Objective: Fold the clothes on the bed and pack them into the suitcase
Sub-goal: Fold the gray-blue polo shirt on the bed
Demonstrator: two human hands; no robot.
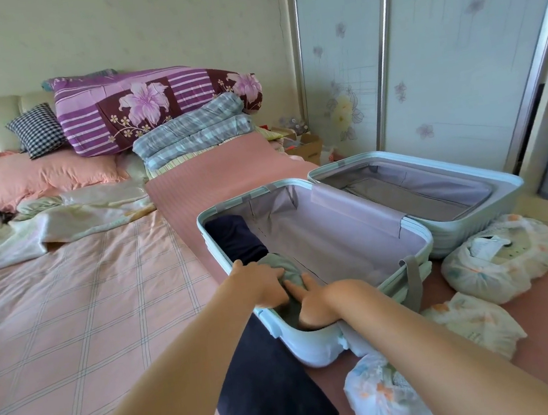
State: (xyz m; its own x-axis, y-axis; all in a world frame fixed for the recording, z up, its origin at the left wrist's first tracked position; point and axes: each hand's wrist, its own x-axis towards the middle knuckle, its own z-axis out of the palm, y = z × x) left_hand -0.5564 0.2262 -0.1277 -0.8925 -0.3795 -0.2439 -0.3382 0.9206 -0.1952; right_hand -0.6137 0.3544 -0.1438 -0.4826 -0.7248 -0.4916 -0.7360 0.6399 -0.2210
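Bedding (87, 299) in pink check spreads left of both hands. Around them sits the open suitcase (317, 343), a pale blue ribbed shell with smooth lilac lining. Beyond the fingertips lies a folded navy garment (235, 239). Under them is a soft grey-green roll (289, 269): the left hand (264, 284) seems to pinch it, and the right hand (318, 302) rests on it with fingers straight.

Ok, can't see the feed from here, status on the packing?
Left hand grips grey garment; right hand open, pressing it. Garment in suitcase, near corner, navy garment behind it. Nothing in the way.
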